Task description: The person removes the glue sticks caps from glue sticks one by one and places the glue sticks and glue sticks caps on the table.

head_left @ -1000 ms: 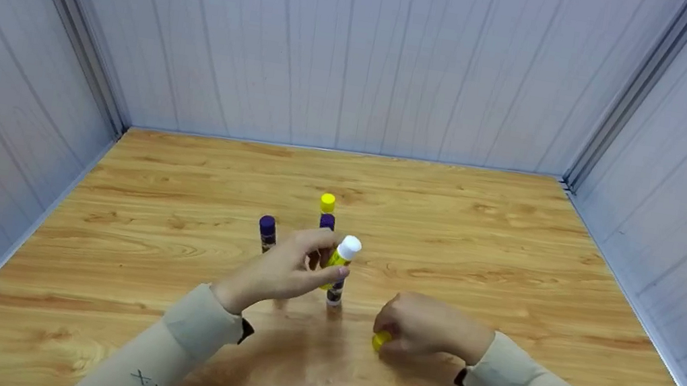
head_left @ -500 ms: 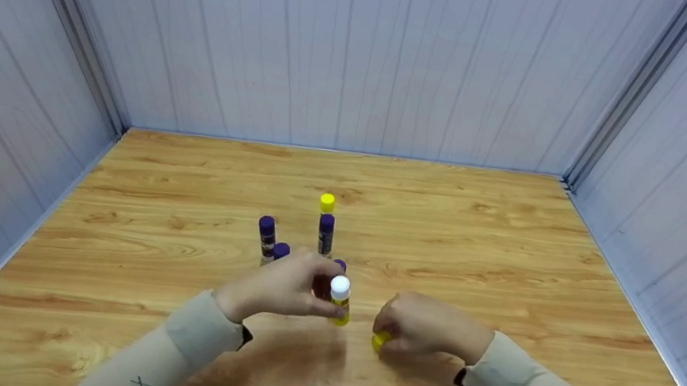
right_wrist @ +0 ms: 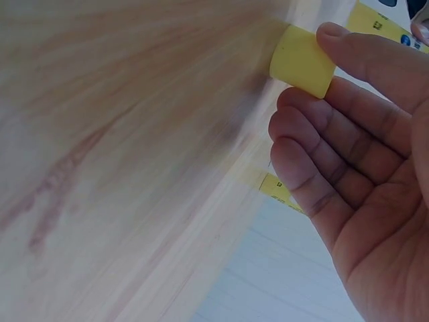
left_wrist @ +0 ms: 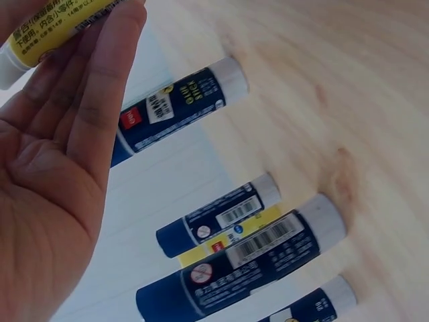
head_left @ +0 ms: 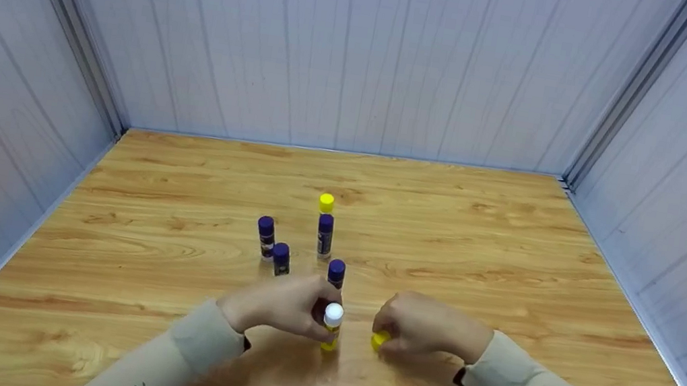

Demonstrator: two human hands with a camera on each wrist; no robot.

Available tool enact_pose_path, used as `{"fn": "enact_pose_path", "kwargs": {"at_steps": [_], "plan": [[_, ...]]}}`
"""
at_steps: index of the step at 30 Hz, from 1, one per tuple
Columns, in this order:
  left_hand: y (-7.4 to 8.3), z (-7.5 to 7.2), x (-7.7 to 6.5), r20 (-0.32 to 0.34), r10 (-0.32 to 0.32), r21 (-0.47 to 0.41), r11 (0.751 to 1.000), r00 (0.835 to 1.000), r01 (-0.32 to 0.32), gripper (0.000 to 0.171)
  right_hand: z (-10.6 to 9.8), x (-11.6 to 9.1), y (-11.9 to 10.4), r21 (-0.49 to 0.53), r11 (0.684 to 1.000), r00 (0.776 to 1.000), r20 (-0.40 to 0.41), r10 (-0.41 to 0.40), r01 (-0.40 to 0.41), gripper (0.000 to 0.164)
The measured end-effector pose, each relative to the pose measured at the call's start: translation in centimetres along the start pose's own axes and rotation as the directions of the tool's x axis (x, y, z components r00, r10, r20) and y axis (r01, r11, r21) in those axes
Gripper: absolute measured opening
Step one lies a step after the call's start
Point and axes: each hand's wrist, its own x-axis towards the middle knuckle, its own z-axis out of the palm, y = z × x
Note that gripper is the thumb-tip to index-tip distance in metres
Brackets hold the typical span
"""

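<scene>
My left hand [head_left: 293, 304] pinches a yellow glue stick [head_left: 330, 334] between thumb and fingers. The stick is upside down, white base up and yellow end low over the table. In the left wrist view, part of its printed yellow body [left_wrist: 67, 23] shows, the rest cut off by the frame. To its right, my right hand [head_left: 432, 325] pinches a short yellow cap [right_wrist: 301, 62] between thumb and index finger, close to the tabletop. The other right fingers are loosely curled below the cap. Just behind the left hand stands a dark blue glue stick [head_left: 336, 272].
More dark blue glue sticks stand upright beyond the left hand: one at far left [head_left: 266, 236], one in front of it [head_left: 281, 259], and one further back [head_left: 325, 234]. A yellow-capped glue stick [head_left: 326, 203] stands behind them. White panels [head_left: 364, 53] enclose the wooden table [head_left: 512, 245].
The left hand has brought the yellow glue stick down and nearer to me, from tilted to nearly upright, uncovering the blue sticks behind. My right hand with the cap has stayed in place.
</scene>
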Motion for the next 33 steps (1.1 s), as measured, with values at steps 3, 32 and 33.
{"fn": "enact_pose_path", "kwargs": {"at_steps": [3, 32, 33], "plan": [[-0.2, 0.3, 0.0, -0.002, -0.006, 0.008, 1.0, 1.0, 0.006, 0.017, 0.0, 0.1, 0.0, -0.001, 1.0, 1.0, 0.005, 0.005, -0.005, 0.011], [-0.6, 0.4, -0.4, 0.026, -0.037, -0.028, 0.999, 0.999, 0.038, 0.025, -0.1, 0.1, 0.0, 0.013, 1.0, 1.0, 0.021, 0.007, -0.007, 0.01], [-0.5, 0.0, -0.5, 0.023, -0.033, -0.032, 0.999, 0.999, 0.034, 0.026, -0.2, 0.1, 0.0, 0.016, 1.0, 1.0, 0.023, 0.01, -0.011, 0.011]]}}
